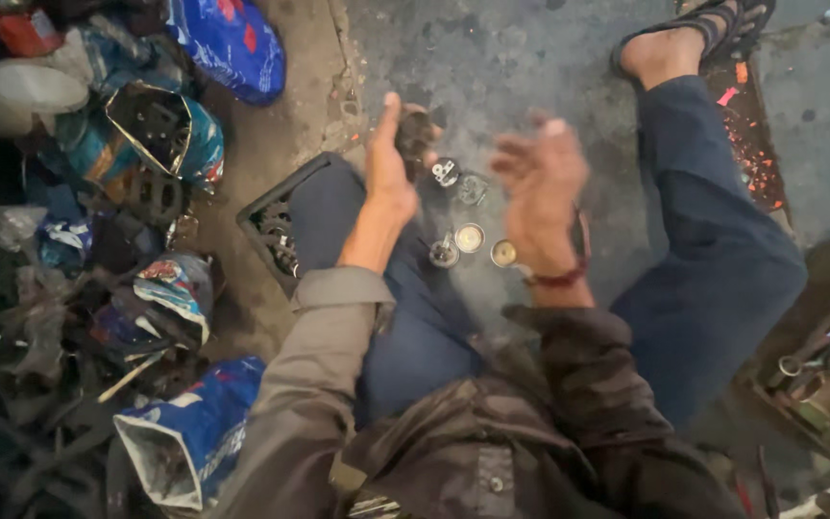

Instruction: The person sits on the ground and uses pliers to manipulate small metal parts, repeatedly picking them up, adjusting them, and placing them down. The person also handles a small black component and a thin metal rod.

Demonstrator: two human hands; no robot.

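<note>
Grey concrete floor (530, 58), person seated on it | bags of scrap parts (160, 135) well left of the round metal parts (471, 237) lying between the legs | left hand (391, 159) raised above those parts, fingers clamped on a dark part (415, 133) | right hand (540, 183) blurred just right, fingers apart, empty.

I see a grey, dusty concrete floor (530, 67). Small round metal parts (470, 237) lie on it between my legs; sacks (184, 437) and a black crate (271, 226) sit left.
</note>
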